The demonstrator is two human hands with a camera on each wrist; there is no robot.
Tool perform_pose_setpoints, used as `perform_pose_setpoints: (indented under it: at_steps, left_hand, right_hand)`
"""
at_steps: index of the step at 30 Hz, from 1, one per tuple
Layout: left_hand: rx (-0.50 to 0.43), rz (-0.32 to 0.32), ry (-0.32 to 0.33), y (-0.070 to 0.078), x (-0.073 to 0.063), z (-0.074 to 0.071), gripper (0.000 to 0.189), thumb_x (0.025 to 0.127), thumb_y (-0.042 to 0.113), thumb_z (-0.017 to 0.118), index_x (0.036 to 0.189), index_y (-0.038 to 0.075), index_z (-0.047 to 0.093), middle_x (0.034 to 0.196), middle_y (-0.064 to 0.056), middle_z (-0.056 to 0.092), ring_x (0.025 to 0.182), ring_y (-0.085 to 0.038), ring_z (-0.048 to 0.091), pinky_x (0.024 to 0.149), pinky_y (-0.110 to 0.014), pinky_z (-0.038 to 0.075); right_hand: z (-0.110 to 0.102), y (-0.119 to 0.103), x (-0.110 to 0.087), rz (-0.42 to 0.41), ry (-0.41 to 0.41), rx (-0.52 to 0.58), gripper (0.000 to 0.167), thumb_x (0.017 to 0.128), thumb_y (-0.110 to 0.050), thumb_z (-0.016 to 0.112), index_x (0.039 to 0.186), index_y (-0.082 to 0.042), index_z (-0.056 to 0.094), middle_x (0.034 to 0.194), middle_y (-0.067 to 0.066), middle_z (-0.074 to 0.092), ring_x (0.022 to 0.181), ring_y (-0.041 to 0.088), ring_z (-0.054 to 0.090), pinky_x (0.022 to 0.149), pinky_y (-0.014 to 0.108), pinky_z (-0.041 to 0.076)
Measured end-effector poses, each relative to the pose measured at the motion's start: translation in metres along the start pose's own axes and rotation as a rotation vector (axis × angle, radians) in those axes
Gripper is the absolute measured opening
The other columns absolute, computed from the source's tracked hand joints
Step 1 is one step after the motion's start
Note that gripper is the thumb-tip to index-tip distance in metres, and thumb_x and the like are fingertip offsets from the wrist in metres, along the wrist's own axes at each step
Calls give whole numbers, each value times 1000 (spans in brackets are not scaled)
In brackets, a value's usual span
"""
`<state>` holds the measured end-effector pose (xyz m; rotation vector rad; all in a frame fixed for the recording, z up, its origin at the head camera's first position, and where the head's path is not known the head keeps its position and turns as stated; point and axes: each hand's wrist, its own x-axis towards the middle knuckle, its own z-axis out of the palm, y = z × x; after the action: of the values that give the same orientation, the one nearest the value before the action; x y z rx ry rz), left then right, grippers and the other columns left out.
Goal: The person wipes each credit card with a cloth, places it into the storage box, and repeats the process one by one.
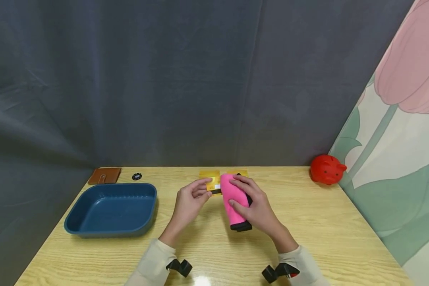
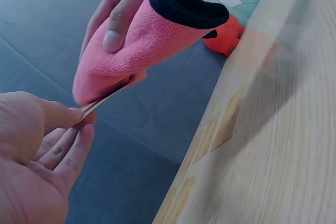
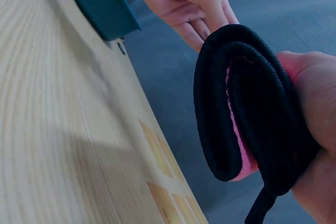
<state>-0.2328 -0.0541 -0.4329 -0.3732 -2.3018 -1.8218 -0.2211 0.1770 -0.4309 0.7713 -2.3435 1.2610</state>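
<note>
My left hand (image 1: 188, 201) pinches a yellow card (image 1: 211, 185) with a dark stripe by its left end, between thumb and fingers. In the left wrist view the card (image 2: 109, 96) shows edge-on, tilted and held above the table. A folded pink cloth (image 1: 232, 198) with black edging is gripped in my right hand (image 1: 256, 204), thumb on the near side and fingers over the top. The cloth's end lies against the card and hides its right part. From the right wrist view, the rolled black edge (image 3: 212, 108) of the cloth faces the camera.
Several yellow cards (image 2: 228, 119) lie flat at the table's back edge, behind the hands. To the left stands a blue basin (image 1: 111, 232), with a brown wallet (image 1: 105, 175) and a black poker chip (image 1: 137, 176) behind it. A red piggy bank (image 1: 326, 170) sits at the back right.
</note>
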Motion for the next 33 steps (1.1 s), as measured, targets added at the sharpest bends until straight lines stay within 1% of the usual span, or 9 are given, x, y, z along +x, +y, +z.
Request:
perform_pose_setpoints:
  at_steps: [4,7,9,13,16,20,25,30,33]
  left_hand:
    - [7,19,-6,-1,0,2,38,93,7,76,129,19,73,112,-14,77,104,-23,75,87,-28,62]
    - [1,29,-6,-2,-2,3,38,94,7,75,131,14,72,111,-13,78,104,-24,75,87,-30,62]
    - [-5,34,-8,-3,-3,3,38,94,6,75,131,13,72,110,-12,78,102,-24,75,86,-30,62]
    - [-7,27,-20,-3,-4,-1,37,94,7,75,130,16,73,108,-13,78,101,-22,76,85,-26,62]
    - [4,24,-23,-2,-3,-3,36,94,8,75,129,18,73,109,-14,78,101,-20,75,86,-25,61]
    - [-12,15,-35,0,-2,-3,35,94,6,75,127,18,74,107,-11,78,98,-17,75,84,-24,61]
    - [-37,3,-42,2,-2,-4,36,92,3,76,125,17,75,104,-10,78,96,-18,75,83,-21,60]
    - [-34,-20,-32,4,0,-11,36,93,4,76,126,19,75,107,-11,76,97,-21,74,83,-23,61]
    - [-27,-36,-33,7,1,-19,36,94,6,74,128,19,74,113,-11,75,102,-21,73,85,-23,60]
  right_hand:
    - [6,-5,-1,-30,-34,4,56,88,-10,82,140,-15,65,151,7,55,136,33,57,95,32,59]
    - [10,-7,-3,-42,-49,2,56,88,-10,82,140,-17,65,151,7,55,136,33,57,95,33,59]
    - [12,-7,-4,-45,-53,-4,56,87,-10,83,140,-18,65,150,7,55,137,33,57,96,35,59]
    - [13,-7,-4,-36,-49,-18,56,87,-9,83,140,-18,65,150,6,56,135,32,58,93,35,60]
    - [11,-6,-2,-26,-31,-30,56,86,-9,83,139,-17,66,150,6,56,133,31,60,92,34,60]
    - [5,-2,0,-6,11,-57,56,85,-9,84,138,-16,67,147,5,59,132,30,61,98,34,59]
    - [-7,8,0,39,61,-81,56,85,-10,85,137,-17,67,145,5,60,135,30,59,104,27,53]
    - [-17,17,1,73,111,-93,54,84,-10,85,135,-15,68,145,8,60,133,30,60,99,18,52]
    - [-21,20,3,100,120,-84,54,85,-10,85,135,-14,68,145,8,60,132,30,60,97,15,50]
